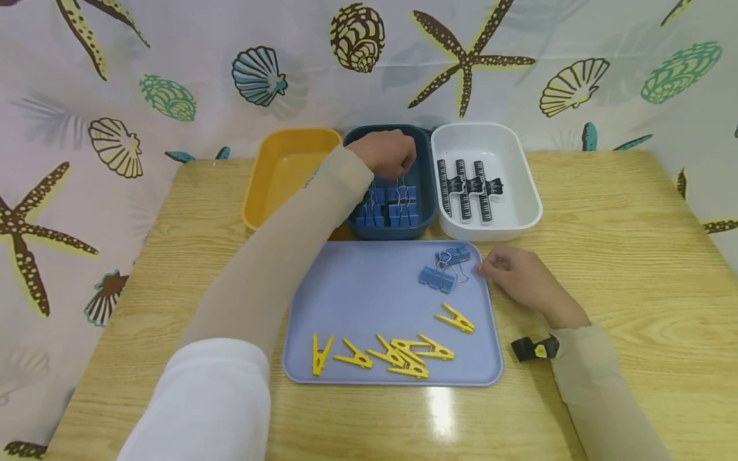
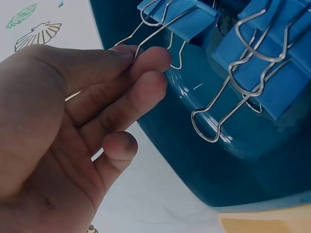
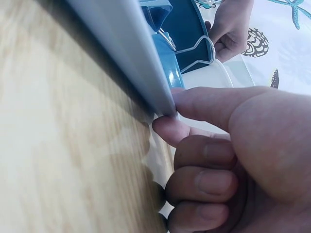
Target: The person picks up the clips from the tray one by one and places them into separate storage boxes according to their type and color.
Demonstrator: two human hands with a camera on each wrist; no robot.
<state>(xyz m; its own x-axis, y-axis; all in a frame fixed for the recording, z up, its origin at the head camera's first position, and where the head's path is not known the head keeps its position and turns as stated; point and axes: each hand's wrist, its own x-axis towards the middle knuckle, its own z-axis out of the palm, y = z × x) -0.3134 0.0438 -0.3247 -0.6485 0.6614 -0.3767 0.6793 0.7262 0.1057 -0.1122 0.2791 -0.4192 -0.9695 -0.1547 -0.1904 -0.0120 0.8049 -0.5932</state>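
Note:
My left hand (image 1: 385, 152) reaches into the dark blue bin (image 1: 425, 168). In the left wrist view its thumb and index finger pinch the wire handle of a blue binder clip (image 2: 182, 20). Other blue binder clips (image 2: 265, 63) lie beside it in the bin, handles up. At the right edge of the lavender tray (image 1: 357, 288), my right hand (image 1: 521, 278) pinches the rim between thumb and index finger, its other fingers curled. Two blue binder clips (image 1: 436, 279) lie on the tray close to that hand, one overlapping the other.
Several yellow clothespins (image 1: 353, 354) are spread along the tray's near side. A yellow bin (image 1: 254, 186) stands left of the dark blue one, partly behind my left sleeve. The white bin (image 1: 519, 211) on the right holds three black-and-white clips (image 1: 464, 192). Patterned cloth hangs behind the wooden table (image 1: 605, 256).

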